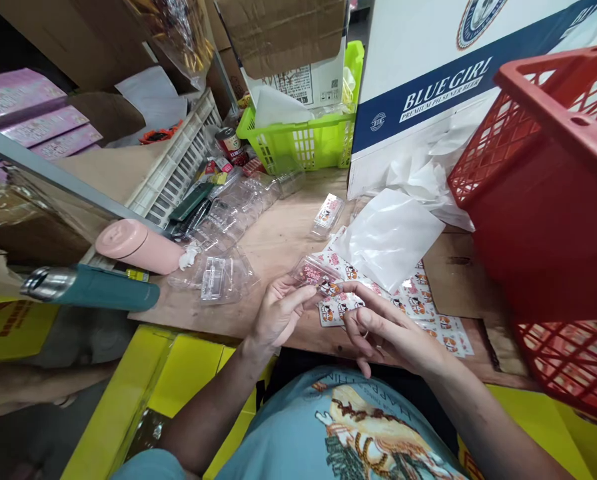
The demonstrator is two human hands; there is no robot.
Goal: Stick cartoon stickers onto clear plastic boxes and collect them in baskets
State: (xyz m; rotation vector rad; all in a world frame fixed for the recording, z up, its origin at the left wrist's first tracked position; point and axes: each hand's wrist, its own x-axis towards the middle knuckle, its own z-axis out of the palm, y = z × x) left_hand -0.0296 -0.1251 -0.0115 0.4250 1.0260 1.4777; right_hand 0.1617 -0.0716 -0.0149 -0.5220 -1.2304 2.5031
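Observation:
My left hand (283, 308) holds a small clear plastic box (314, 270) with pink lettering and a cartoon sticker, its thumb pressed on the near edge. The index fingertip of my right hand (378, 323) touches the box's right end at the cartoon; its other fingers are apart and curled loosely. Under and right of the hands lie sheets of cartoon stickers (416, 305). A white backing sheet (391, 233) rests partly over them. Behind, on the wooden table (273, 233), sits another clear box with a sticker (328, 212).
Empty clear plastic cases (218, 277) lie at the left, beside a pink bottle (138, 247) and a teal bottle (98, 288). A green basket (303, 137) stands at the back, a red basket (543, 213) at the right. Another person's arm (38, 387) shows at lower left.

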